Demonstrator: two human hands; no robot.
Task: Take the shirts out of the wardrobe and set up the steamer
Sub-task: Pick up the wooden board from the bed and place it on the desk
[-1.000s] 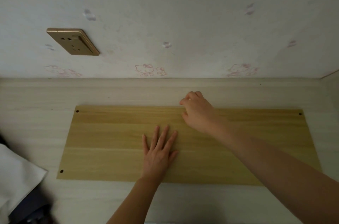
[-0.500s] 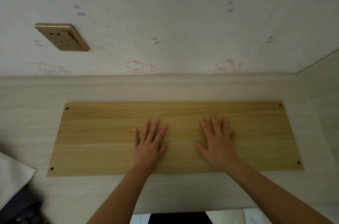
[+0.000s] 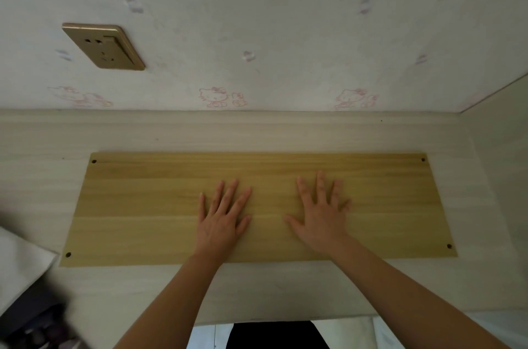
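A yellow wooden board (image 3: 143,205) with small holes at its corners lies flat on a pale wood-grain desk (image 3: 43,163). My left hand (image 3: 221,220) lies flat on the board's middle, fingers spread. My right hand (image 3: 321,213) lies flat beside it, a little to the right, fingers spread too. Neither hand holds anything. No shirt, wardrobe or steamer is in view.
A gold wall socket (image 3: 104,47) sits on the wall at upper left. White cloth (image 3: 20,265) over something dark lies at the desk's left edge. A side panel (image 3: 503,148) closes the desk on the right. The desk's front edge runs just below my forearms.
My right hand came back from the board's far edge, where its fingers were curled, and now lies flat beside the left. The left hand stayed put.
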